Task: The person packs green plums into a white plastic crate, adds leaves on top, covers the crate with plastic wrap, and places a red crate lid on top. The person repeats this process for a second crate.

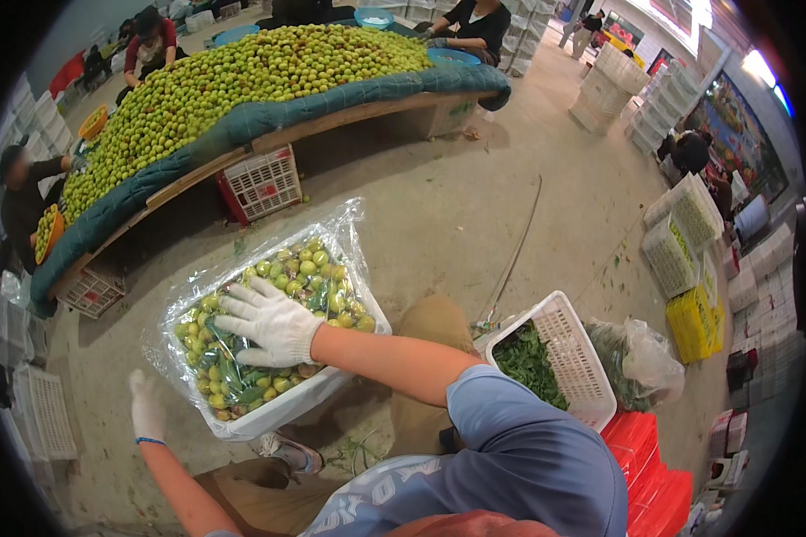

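My right hand (269,325), in a white knit glove, lies flat with fingers spread on clear plastic film (289,288) over a white crate (289,403). Under the film are green and brownish round fruits (307,267), with dark green leaves (252,395) among them. The loose edges of the film stick out past the crate's rim. My left hand (149,406), also gloved and with a blue band at the wrist, is just off the crate's left side. It looks blurred and edge-on, so its finger pose is unclear.
Beyond the crate stands a low table with a padded green edge (255,121), heaped with green fruit (242,80); people work around it. Near my right side are a white basket of leaves (530,362), a plastic bag (638,362) and red crates (645,476). Stacked crates (685,235) line the right.
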Motion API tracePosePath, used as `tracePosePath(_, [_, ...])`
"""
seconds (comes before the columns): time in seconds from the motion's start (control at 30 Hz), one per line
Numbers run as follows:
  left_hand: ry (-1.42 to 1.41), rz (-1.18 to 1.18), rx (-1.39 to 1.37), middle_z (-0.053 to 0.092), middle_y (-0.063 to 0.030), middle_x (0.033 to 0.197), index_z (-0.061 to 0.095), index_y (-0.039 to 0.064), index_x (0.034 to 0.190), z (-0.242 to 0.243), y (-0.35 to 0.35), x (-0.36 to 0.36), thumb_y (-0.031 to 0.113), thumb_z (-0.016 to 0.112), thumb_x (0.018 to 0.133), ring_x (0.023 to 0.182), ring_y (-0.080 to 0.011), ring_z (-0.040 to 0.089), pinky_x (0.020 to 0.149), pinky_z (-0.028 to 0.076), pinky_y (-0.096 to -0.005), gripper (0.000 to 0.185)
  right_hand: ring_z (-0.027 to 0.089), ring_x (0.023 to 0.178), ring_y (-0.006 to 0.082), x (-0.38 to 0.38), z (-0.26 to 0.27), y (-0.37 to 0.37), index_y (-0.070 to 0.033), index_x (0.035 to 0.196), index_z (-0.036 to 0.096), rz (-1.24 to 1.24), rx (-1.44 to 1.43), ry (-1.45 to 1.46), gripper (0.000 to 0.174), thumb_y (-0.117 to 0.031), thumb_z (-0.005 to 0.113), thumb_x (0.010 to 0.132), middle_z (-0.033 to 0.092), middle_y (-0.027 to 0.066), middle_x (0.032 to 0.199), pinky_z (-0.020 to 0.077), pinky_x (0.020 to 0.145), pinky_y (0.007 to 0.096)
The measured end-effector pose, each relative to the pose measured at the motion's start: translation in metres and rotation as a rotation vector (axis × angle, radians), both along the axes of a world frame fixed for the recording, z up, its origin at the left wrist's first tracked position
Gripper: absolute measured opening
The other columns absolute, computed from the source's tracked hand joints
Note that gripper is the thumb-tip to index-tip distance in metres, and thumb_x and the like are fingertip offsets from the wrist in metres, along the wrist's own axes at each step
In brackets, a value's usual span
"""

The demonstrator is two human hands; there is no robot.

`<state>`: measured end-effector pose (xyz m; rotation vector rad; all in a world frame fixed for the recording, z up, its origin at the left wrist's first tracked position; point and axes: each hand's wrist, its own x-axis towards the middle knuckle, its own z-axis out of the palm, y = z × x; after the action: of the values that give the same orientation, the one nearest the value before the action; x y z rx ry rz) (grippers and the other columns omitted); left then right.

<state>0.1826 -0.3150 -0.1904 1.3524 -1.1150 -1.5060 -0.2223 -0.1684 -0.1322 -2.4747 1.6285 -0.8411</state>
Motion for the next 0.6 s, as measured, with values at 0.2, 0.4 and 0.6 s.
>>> tracePosePath(0.2, [0.334, -0.364, 0.219, 0.049, -0.0130, 0.166, 0.041, 0.002, 0.165, -0.029, 0.024, -0.032, 0.058, 0.035, 0.117, 0.152, -0.0312, 0.043, 0.127, 0.035, -0.0490, 0.074, 0.040, 0.156, 0.0450, 0.018, -0.015, -0.001, -0.012, 0.155, 0.059, 0.017, 0.025, 0.009, 0.078, -0.060, 0.068, 0.094, 0.052, 0.0202, 0.163, 0.0211, 0.133, 0.0593])
tracePosePath(0.4, [0.348, -0.249, 0.006, 0.051, -0.0109, 0.164, 0.047, 0.003, 0.162, -0.016, -0.003, -0.075, 0.044, 0.045, 0.118, 0.147, -0.0265, 0.050, 0.125, 0.040, -0.0423, 0.060, 0.037, 0.158, 0.0449, 0.025, -0.024, -0.006, -0.017, 0.154, 0.062, 0.002, 0.173, 0.098, 0.075, -0.063, 0.065, 0.095, 0.050, 0.0190, 0.165, 0.0209, 0.133, 0.0600])
tracePosePath(0.6, [0.509, -0.009, -0.148, 0.057, -0.0115, 0.158, 0.047, 0.003, 0.161, 0.024, -0.025, -0.113, 0.034, 0.048, 0.118, 0.146, -0.0267, 0.052, 0.124, 0.041, -0.0430, 0.052, 0.038, 0.157, 0.0455, 0.026, -0.031, -0.011, -0.018, 0.153, 0.063, 0.012, 0.163, 0.090, 0.073, -0.063, 0.065, 0.095, 0.050, 0.0184, 0.165, 0.0213, 0.132, 0.0606])
